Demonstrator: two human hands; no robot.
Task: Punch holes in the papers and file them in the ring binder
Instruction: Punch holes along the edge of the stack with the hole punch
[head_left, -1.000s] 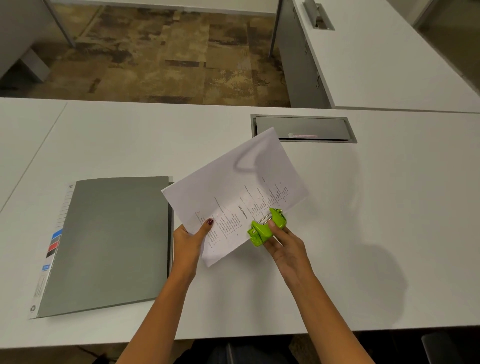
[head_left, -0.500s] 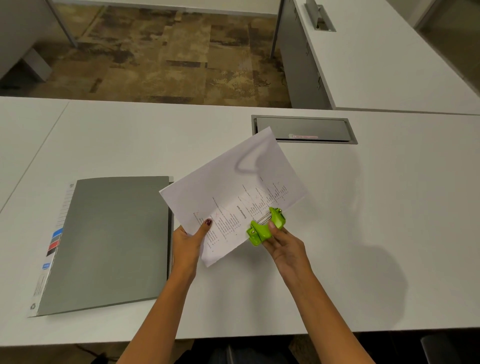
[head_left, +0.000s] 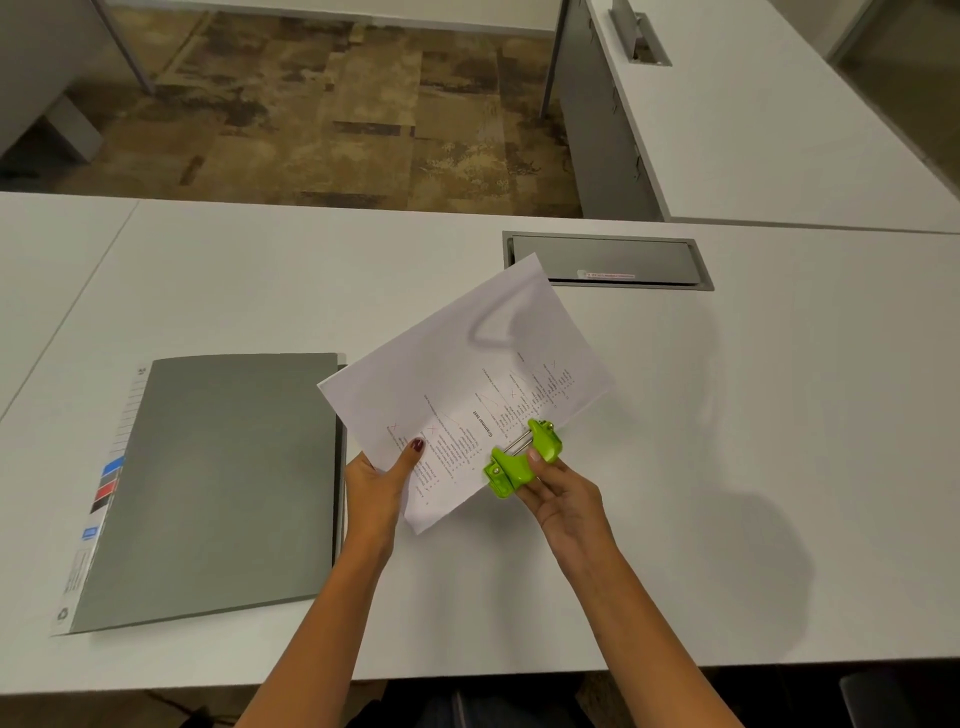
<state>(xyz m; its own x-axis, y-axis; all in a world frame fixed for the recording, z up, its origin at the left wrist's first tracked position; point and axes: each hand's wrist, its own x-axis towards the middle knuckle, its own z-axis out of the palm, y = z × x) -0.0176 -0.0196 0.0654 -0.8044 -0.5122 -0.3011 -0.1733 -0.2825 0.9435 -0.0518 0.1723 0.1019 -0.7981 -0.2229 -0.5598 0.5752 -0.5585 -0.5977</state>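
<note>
A white printed sheet of paper (head_left: 457, 379) is held tilted above the white desk (head_left: 727, 415). My left hand (head_left: 376, 480) pinches its lower left edge, thumb on top. My right hand (head_left: 563, 499) grips a small bright green hole punch (head_left: 522, 457) that sits over the sheet's lower right edge. A closed grey ring binder (head_left: 218, 483) lies flat on the desk to the left of my hands, with coloured index tabs along its left side.
A grey cable hatch (head_left: 605, 260) is set into the desk behind the paper. A second white desk (head_left: 753, 114) stands at the far right. Patterned carpet (head_left: 337, 104) lies beyond the desk's far edge.
The paper and both hands have drifted very slightly; the hole punch stays clamped over the same edge of the sheet.
</note>
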